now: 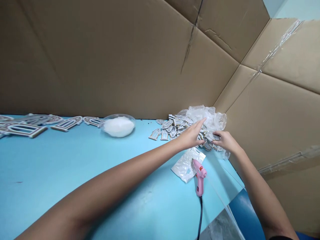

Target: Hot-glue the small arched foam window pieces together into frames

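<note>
Piece point(211, 137): a small light arched frame with darker edges, at the 3 o'clock side of the pile point(172, 127). Right hand point(226, 140) comes in on it from 4 o'clock, thumb and fingers pinching its near end. Left hand point(191, 134) is over the middle of the pile, fingers extended toward 1 o'clock, thumb spread away from them, grip loose (can't tell if the palm touches the pieces below).

Pile is loose, pieces overlapping at all angles, a few lying flat at its 8 o'clock edge. Clear bags point(208, 116), crumpled, bunch up at its 1 o'clock. Pouch point(185, 166) lies flat at 6 o'clock. Pink glue gun point(200, 176) at 5 o'clock, nozzle over the pouch, black cord point(201, 213) running off toward 6.

Further out: clear bowl point(132, 124) with white stuff point(119, 126) at 9 o'clock, then big frames point(26, 129) past it, same direction. All on the blue table point(75, 150). Cardboard point(105, 60) walls at 12 and 3.
</note>
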The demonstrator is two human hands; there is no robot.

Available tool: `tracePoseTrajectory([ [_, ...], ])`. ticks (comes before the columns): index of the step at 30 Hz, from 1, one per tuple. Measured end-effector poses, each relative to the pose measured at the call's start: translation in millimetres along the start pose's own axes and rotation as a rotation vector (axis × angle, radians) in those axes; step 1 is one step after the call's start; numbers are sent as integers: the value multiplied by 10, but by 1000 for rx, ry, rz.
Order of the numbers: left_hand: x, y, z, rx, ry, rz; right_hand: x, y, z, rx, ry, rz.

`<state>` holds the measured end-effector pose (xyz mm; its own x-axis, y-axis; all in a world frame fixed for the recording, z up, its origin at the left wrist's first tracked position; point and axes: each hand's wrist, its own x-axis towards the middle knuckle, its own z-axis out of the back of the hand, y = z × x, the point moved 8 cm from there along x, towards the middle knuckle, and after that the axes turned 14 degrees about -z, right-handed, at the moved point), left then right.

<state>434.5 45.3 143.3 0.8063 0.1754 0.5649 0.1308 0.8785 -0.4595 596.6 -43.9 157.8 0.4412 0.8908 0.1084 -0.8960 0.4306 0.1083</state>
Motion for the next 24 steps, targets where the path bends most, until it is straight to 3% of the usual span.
tracePoseTrajectory([
  [5,-734,676,504,197,-83,328,190,-545,-202,-66,-20,-160],
  [7,-1037,952,630,259,-33,478,249,-623,-312,-89,-23,-176],
  [10,-1324,1188,654,289,107,597,277,-628,-360,-114,-60,-166],
  [16,-1340,1288,546,260,297,637,94,-545,-80,-125,-163,-100],
  [20,-1322,1327,571,254,328,667,-143,-503,125,-111,-198,-58],
  [24,-1374,1337,640,272,287,720,-449,-528,228,-100,-259,-72],
])
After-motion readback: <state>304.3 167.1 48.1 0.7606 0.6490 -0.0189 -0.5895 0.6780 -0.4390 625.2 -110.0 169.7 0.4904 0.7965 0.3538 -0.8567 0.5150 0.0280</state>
